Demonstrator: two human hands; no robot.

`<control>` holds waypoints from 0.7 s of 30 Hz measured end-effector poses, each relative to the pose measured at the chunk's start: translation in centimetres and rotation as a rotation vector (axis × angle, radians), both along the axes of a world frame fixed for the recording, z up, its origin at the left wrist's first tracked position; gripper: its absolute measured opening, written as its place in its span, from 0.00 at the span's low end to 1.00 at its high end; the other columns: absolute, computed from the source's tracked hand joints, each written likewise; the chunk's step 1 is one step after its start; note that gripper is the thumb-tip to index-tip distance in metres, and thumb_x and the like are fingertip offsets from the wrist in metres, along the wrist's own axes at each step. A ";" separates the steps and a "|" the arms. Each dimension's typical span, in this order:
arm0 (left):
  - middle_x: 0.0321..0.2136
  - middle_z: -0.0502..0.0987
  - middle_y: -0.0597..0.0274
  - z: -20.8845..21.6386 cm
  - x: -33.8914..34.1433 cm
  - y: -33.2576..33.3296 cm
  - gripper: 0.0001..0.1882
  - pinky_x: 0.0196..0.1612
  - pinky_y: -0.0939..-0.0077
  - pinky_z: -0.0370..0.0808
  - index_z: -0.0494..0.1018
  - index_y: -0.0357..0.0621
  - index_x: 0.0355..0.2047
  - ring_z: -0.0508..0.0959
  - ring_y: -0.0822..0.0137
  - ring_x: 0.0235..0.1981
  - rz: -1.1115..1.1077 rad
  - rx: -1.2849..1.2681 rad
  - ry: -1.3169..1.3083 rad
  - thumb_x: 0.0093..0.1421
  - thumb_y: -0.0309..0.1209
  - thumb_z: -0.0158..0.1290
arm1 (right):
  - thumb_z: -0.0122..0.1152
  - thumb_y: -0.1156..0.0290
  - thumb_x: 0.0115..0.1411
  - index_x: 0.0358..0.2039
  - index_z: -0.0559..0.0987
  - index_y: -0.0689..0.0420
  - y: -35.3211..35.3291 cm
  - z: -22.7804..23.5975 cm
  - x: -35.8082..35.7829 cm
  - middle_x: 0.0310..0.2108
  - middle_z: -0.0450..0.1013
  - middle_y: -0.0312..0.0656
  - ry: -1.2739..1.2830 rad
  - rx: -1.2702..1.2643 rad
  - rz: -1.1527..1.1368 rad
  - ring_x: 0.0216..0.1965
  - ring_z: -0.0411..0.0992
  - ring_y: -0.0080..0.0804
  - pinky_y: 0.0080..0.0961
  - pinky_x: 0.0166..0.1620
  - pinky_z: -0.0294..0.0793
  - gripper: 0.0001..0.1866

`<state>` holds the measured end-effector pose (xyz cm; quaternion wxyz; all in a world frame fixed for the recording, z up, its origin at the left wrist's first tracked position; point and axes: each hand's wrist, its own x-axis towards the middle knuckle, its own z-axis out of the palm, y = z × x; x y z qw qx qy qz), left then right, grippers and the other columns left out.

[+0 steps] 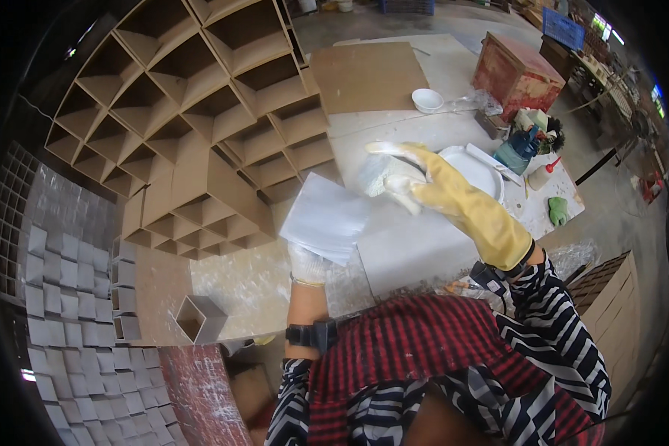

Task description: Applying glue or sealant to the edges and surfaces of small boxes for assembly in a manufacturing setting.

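Note:
My left hand (305,264), in a white knit glove, holds up a white-coated square box (325,217) over the table. Most of its fingers are hidden behind the box. A long yellow rubber glove covers my right hand (424,175), whose fingers are wrapped round a pale, whitish wad (379,175) that looks like a cloth or sponge. The wad is smeared by motion and sits to the right of the box, apart from it. Close behind my right hand lies a round white tray (472,168) with a white flat-edged tool (496,163) across its rim.
Bare brown open boxes (193,82) are stacked at the left and back. Whitish boxes (63,297) fill the lower left; one grey box (200,320) stands at the table edge. A white bowl (427,100), red-stained crate (514,73), blue-green bottle (519,151) and green glove (557,211) lie right.

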<state>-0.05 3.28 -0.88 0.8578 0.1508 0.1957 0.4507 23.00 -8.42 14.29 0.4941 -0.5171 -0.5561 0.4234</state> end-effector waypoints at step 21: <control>0.48 0.72 0.51 3.0 2.5 -3.8 0.25 0.52 0.56 0.71 0.65 0.40 0.54 0.72 0.52 0.50 -0.241 0.016 0.223 0.67 0.45 0.35 | 0.59 0.70 0.47 0.57 0.68 0.46 7.2 0.2 -0.1 0.38 0.74 0.43 -0.708 0.629 0.315 0.31 0.73 0.42 0.36 0.37 0.74 0.33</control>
